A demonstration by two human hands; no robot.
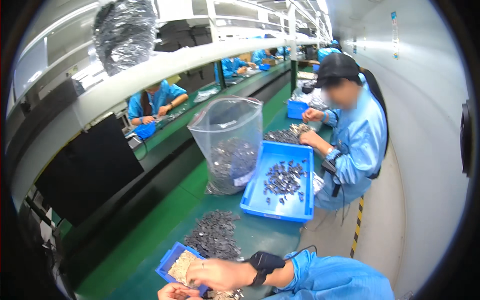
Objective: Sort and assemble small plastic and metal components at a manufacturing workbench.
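Blue and shallow, a small bin [167, 262] sits at the near edge of the green worktop [150, 240], holding pale flat pieces. The right hand [220, 274] lies across the bin's near side, fingers spread loosely over the pieces, a black wrist strap [264, 262] behind it. The left hand [175, 292] sits just below the bin at the picture's edge; whether it grips anything cannot be told. Just beyond the bin lies a heap of dark grey parts [215, 235]. Farther beyond stand a large blue tray [260, 205] scattered with dark parts and a clear plastic bag [227, 145].
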